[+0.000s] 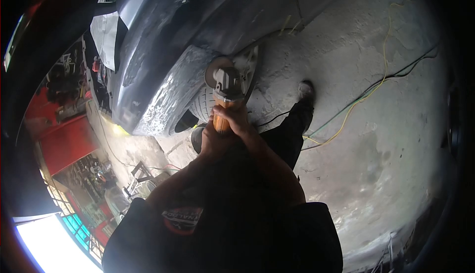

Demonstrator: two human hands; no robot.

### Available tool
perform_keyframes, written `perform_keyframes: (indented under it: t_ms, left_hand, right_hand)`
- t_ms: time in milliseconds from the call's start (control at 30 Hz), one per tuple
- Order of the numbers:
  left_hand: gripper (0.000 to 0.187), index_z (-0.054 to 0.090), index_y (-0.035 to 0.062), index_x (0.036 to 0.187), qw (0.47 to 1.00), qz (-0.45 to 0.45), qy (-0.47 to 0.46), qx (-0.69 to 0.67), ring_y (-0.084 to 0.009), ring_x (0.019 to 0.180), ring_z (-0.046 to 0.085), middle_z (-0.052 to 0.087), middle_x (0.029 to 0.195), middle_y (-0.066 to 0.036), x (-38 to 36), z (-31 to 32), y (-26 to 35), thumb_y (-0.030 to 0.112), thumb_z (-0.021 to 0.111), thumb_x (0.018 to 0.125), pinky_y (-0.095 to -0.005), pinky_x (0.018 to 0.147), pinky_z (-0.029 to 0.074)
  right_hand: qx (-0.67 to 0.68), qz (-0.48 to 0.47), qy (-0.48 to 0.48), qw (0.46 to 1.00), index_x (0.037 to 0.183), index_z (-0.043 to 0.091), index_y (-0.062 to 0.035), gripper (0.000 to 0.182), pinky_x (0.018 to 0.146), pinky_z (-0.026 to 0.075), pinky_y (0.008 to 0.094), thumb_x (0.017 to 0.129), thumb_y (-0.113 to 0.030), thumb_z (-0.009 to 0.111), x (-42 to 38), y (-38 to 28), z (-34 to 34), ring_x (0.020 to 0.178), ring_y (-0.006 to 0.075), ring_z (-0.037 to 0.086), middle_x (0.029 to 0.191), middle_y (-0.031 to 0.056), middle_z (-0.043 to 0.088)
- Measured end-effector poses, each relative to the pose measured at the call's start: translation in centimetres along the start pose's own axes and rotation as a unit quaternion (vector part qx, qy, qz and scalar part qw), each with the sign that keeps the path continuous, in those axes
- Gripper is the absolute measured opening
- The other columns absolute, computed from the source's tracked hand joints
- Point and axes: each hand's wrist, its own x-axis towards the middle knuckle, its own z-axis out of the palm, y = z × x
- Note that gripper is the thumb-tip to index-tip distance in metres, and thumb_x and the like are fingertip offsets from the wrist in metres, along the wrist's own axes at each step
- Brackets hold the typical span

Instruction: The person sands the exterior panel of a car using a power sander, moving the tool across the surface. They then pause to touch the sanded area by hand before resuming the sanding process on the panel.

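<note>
An angle grinder (228,86) with an orange body and a metal head is gripped in both of my hands. My left hand (213,143) is closed round the rear of its body, and my right hand (234,116) wraps over the body just ahead of it. The round brownish disc (215,72) overlaps the edge of a car's wheel arch in this view. Around it, the car's dark fender (163,40) has a whitish, scuffed, sanded-looking patch (173,82). Below the disc shows part of the tyre (201,106).
A yellow cord (385,60) and a dark cable (396,74) run across the concrete floor (366,159) on the right. My shoe (307,91) stands beside the wheel. At the left are red cabinets (68,142) and cluttered tools (89,176). Paper (105,38) covers part of the car.
</note>
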Motion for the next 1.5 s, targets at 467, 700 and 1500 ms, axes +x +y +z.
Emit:
perform_keyframes:
  t_ms: [467,700,1500]
  left_hand:
    - [0.072,0.045,-0.0012,0.127,0.993,0.066,0.06,0.073,-0.0254,0.088,0.07,0.068,0.099,-0.016,0.0,-0.9,-1.3,0.023,0.084,0.071,-0.0374,0.073,0.056]
    - [0.07,0.053,-0.0018,0.122,0.999,-0.003,-0.007,-0.032,-0.0284,0.105,0.067,0.066,0.112,-0.019,-1.5,-2.8,-4.0,0.027,0.088,0.069,-0.0401,0.085,0.054]
    - [0.057,0.061,-0.0037,0.116,0.991,0.04,-0.043,-0.12,-0.0191,0.101,0.068,0.071,0.105,-0.012,-0.6,-2.4,-2.5,0.019,0.088,0.072,-0.036,0.085,0.055]
  right_hand:
    - [0.061,-0.012,-0.053,0.997,0.106,0.063,0.0015,0.023,0.072,0.058,0.0338,0.088,-0.01,0.073,0.5,1.7,0.0,0.077,0.0194,0.07,0.086,0.0082,0.069]
    - [-0.136,0.014,0.0,0.991,0.107,0.065,0.0002,0.031,0.074,0.057,0.0323,0.084,-0.016,0.079,-0.9,1.7,3.8,0.079,0.0164,0.07,0.088,0.0066,0.07]
    - [-0.2,0.06,0.057,0.976,0.111,0.065,-0.0018,0.042,0.081,0.057,0.0339,0.08,-0.022,0.084,0.1,-2.0,4.2,0.087,0.0172,0.07,0.099,0.0081,0.071]
